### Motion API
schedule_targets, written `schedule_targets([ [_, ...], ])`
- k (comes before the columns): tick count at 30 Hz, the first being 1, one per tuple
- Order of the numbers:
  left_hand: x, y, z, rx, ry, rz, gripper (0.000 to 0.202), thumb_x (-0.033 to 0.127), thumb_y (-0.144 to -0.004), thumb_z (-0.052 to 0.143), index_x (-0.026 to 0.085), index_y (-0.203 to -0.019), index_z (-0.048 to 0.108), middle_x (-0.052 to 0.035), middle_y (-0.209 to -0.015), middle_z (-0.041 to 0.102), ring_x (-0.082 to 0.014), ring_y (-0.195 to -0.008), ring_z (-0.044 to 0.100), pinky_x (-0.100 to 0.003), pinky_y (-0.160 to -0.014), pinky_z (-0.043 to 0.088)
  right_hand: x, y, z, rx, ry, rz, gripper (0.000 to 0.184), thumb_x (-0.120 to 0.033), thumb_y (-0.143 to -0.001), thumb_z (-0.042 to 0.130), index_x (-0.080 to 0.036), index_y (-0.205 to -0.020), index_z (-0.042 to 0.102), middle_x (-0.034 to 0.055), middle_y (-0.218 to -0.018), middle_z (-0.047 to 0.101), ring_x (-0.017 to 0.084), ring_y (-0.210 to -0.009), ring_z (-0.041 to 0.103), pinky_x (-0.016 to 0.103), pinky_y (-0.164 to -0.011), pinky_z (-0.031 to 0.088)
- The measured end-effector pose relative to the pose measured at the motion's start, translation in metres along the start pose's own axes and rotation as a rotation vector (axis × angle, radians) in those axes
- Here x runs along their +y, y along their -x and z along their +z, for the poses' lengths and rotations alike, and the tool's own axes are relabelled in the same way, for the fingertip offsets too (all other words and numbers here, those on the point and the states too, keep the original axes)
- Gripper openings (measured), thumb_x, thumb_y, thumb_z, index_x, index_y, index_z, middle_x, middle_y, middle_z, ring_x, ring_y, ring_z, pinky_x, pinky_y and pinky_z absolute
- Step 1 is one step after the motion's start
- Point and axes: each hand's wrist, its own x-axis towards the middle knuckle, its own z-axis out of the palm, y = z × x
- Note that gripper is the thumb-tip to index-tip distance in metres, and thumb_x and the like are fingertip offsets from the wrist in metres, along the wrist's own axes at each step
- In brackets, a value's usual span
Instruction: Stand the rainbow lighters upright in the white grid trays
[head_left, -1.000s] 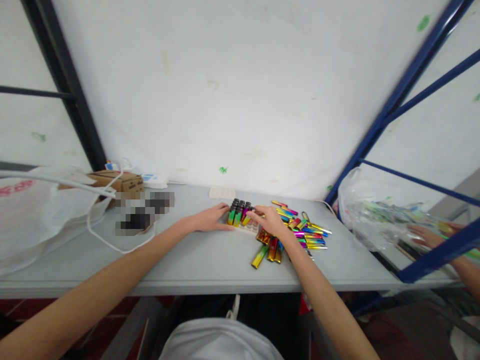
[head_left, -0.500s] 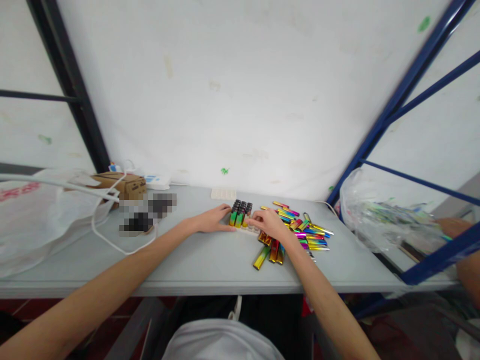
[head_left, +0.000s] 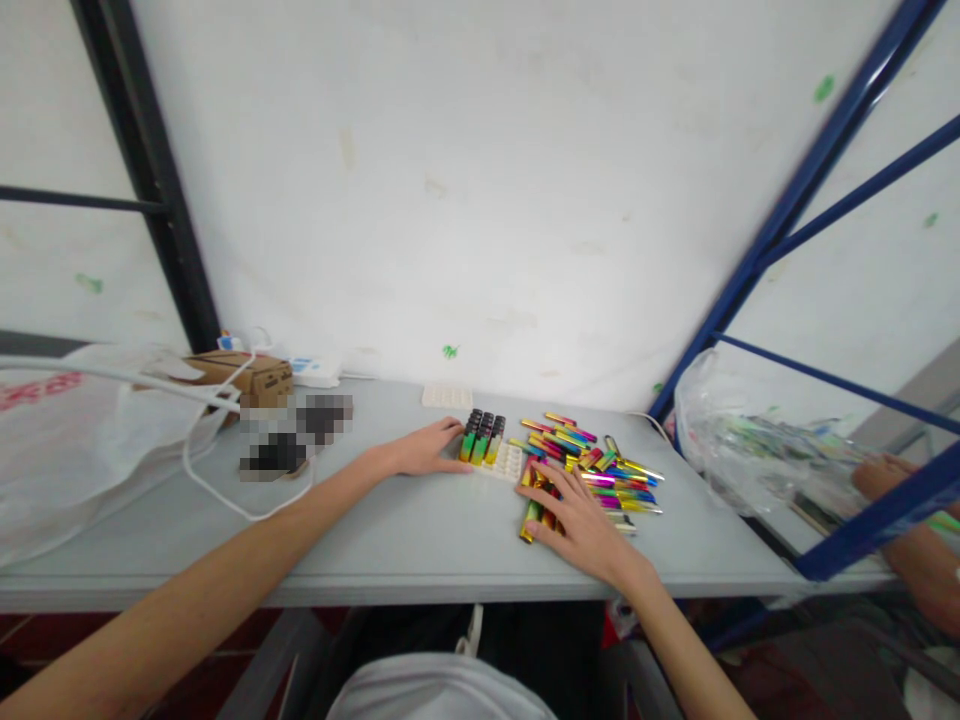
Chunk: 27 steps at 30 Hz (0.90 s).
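Observation:
A white slotted tray (head_left: 508, 463) lies on the table; several black-topped, shiny green and yellow tubes (head_left: 480, 440) stand upright in its left part. The slots on its right side show bare. My left hand (head_left: 429, 447) grips the tray's left end, thumb at the front corner and fingers toward the back. To the right of the tray, my right hand (head_left: 576, 512) lies with fingers spread over a pile of loose metallic tubes (head_left: 626, 480) in gold, red, green, blue and purple. Part of the pile is hidden under that hand.
Behind the tray lies another white slotted tray (head_left: 448, 396). At left are a plastic bag (head_left: 105, 440), a cardboard box (head_left: 259, 378) and a white cable (head_left: 225, 500). A clear bag (head_left: 720, 420) and blue metal frame (head_left: 750, 270) stand at right, with another person's arm (head_left: 915, 530) beyond.
My right hand has left the tray and moved right and toward me, opening over the pile. The tray's right slots now show. My left hand stays at the tray.

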Motion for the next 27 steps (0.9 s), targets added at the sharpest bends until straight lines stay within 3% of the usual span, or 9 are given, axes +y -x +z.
schedule_targets([
  [6,-0.002,0.0,0.001,0.009,-0.017,-0.008,0.079,0.072,-0.086,0.062,0.018,-0.141,0.049,-0.0149,-0.147,0.051,-0.032,-0.131,0.052,-0.042,-0.114,0.039,0.027,-0.012,0.011,0.08,-0.058,0.063,0.032,-0.045,-0.098,0.058,-0.03,-0.124,0.068,0.0113,-0.136,0.059,0.031,-0.128,0.055,0.051,-0.108,0.047],
  [13,0.001,0.0,-0.001,-0.014,-0.027,-0.041,0.081,0.074,-0.085,0.06,0.017,-0.141,0.049,-0.0155,-0.145,0.051,-0.0319,-0.13,0.053,-0.041,-0.114,0.04,0.041,-0.026,0.012,0.234,-0.2,0.074,0.034,-0.026,-0.104,0.038,-0.025,-0.124,0.065,0.0123,-0.121,0.064,0.027,-0.116,0.062,0.047,-0.105,0.05],
  [17,0.002,0.0,-0.001,-0.015,-0.03,-0.038,0.08,0.074,-0.086,0.06,0.018,-0.142,0.049,-0.0143,-0.145,0.052,-0.0313,-0.13,0.054,-0.039,-0.114,0.04,0.06,-0.05,0.006,0.337,-0.397,0.166,0.027,-0.033,-0.099,0.053,-0.023,-0.119,0.067,0.0119,-0.121,0.069,0.028,-0.115,0.065,0.05,-0.104,0.051],
  [21,0.0,0.0,-0.001,-0.019,-0.025,-0.048,0.081,0.074,-0.085,0.06,0.018,-0.142,0.049,-0.0151,-0.147,0.05,-0.032,-0.13,0.054,-0.04,-0.114,0.04,0.07,-0.082,-0.005,0.451,-0.836,0.349,0.055,-0.046,-0.079,0.078,-0.022,-0.126,0.061,0.0106,-0.112,0.075,0.027,-0.104,0.072,0.046,-0.095,0.057],
  [23,-0.001,0.0,0.0,-0.015,-0.03,-0.04,0.08,0.074,-0.085,0.06,0.018,-0.142,0.048,-0.0148,-0.147,0.05,-0.0318,-0.131,0.053,-0.04,-0.114,0.04,0.068,-0.097,-0.012,0.486,-0.992,0.382,0.055,-0.048,-0.071,0.084,-0.02,-0.115,0.065,0.011,-0.109,0.076,0.026,-0.103,0.073,0.044,-0.096,0.057],
  [27,-0.004,-0.001,0.001,-0.014,-0.05,-0.027,0.08,0.074,-0.086,0.059,0.018,-0.142,0.048,-0.0147,-0.147,0.05,-0.0311,-0.131,0.054,-0.039,-0.113,0.04,0.057,-0.121,-0.019,0.441,-1.137,0.398,0.043,-0.054,-0.075,0.08,-0.018,-0.096,0.069,0.0124,-0.105,0.077,0.025,-0.095,0.074,0.037,-0.083,0.06],
])
